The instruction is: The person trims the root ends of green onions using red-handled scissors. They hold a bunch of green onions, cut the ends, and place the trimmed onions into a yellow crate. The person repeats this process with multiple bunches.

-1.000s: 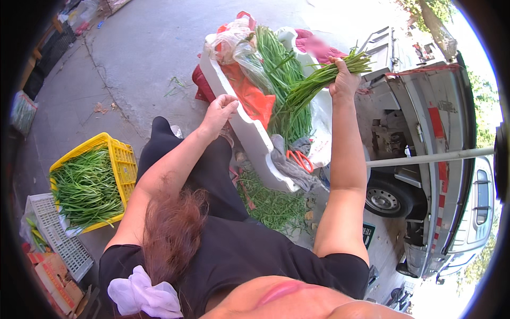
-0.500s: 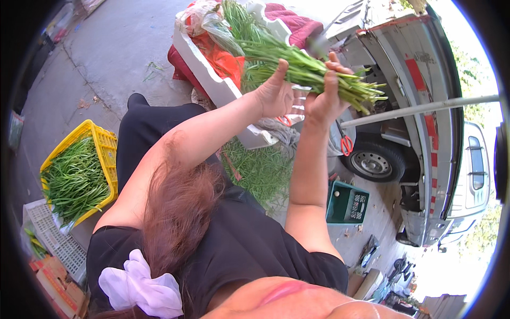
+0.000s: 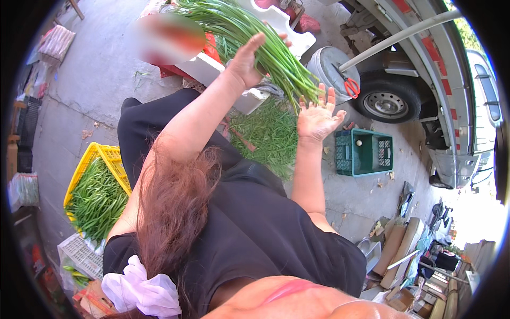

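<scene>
A long bunch of green chives point(image 3: 279, 61) slants down to the right over a white foam box point(image 3: 204, 68). My left hand point(image 3: 247, 65) is closed round its middle, the thumb on the near side and fingertips showing beyond the stalks. Below the lower stalk ends, my right hand point(image 3: 319, 119) is open with its palm up and fingers spread. Its fingertips are at the stalk ends; whether they touch is hard to make out. Red-handled scissors point(image 3: 351, 87) lie on top of a grey bucket point(image 3: 324, 66) to the right.
Loose green trimmings point(image 3: 263, 138) cover the ground between my arms. On the left stands a yellow crate point(image 3: 118, 166) full of green stalks. A dark green crate point(image 3: 374, 151) sits at the right, near a vehicle's wheel point(image 3: 387, 103). A pole point(image 3: 401, 40) crosses above the bucket.
My right hand has let go of the chives and moved down, opening. My left hand, open beside the bunch before, now grips it. The bunch tilts more steeply, and my view has shifted.
</scene>
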The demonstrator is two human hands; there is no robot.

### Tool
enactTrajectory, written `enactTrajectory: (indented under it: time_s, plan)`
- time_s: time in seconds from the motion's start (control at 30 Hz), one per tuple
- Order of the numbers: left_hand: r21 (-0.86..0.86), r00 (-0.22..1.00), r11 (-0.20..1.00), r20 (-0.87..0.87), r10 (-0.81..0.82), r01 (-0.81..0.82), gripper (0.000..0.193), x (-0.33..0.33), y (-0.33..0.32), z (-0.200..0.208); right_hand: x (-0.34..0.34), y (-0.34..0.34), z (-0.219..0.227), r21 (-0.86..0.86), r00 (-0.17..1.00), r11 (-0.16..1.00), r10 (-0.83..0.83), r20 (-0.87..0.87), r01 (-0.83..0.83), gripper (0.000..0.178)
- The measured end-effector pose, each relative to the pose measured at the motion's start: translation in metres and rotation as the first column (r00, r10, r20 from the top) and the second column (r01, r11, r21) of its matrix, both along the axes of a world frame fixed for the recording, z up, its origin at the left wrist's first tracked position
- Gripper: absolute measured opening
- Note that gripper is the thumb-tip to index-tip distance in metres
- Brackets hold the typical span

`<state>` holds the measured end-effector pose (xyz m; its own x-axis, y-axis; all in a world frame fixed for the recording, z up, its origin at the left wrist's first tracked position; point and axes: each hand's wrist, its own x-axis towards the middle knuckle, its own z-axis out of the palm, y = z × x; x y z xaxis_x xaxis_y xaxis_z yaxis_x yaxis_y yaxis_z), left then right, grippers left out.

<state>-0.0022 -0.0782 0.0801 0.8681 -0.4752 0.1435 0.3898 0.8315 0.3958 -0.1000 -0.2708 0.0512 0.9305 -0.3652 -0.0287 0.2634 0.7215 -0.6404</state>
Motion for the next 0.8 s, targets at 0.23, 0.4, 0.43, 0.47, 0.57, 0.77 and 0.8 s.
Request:
enactTrajectory:
  time_s: [0.23,0.4,0.43,0.47,0.57,0.77,0.8]
  plan:
    - [0.137,0.982,0.973,0.060,0.181,-0.188,0.083,-0.015,0.005,0.009,0.007,-0.004,0.007,-0.208,1.000,0.978,-0.003,-0.028,-0.003,0.061]
    - [0.208,0.980,0.958,0.069,0.188,-0.198,0.077,-0.022,0.027,0.012,-0.006,-0.004,0.036,-0.843,1.000,0.537,0.001,-0.030,-0.026,0.074]
    - [0.258,0.979,0.945,0.064,0.193,-0.203,0.076,-0.024,0.033,0.011,-0.004,0.012,0.042,-0.912,0.997,0.407,0.080,-0.009,-0.041,0.082]
    - [0.274,0.978,0.940,0.078,0.191,-0.205,0.074,-0.023,0.035,0.006,-0.002,0.030,0.052,-0.968,0.990,0.235,0.121,-0.066,-0.093,0.093]
    - [0.218,0.978,0.954,0.073,0.196,-0.207,0.072,-0.018,0.037,-0.007,0.005,0.077,0.059,-0.967,0.946,-0.073,0.204,-0.253,-0.243,0.106]
    - [0.176,0.984,0.979,-0.130,0.122,-0.099,0.056,-0.011,0.051,-0.005,0.018,0.116,0.024,-0.956,0.938,-0.012,0.190,-0.291,-0.294,0.069]
    - [0.163,0.978,0.981,-0.160,0.136,-0.110,0.050,-0.013,0.056,-0.001,0.022,0.119,0.019,-0.942,0.928,0.047,0.196,-0.318,-0.333,0.061]
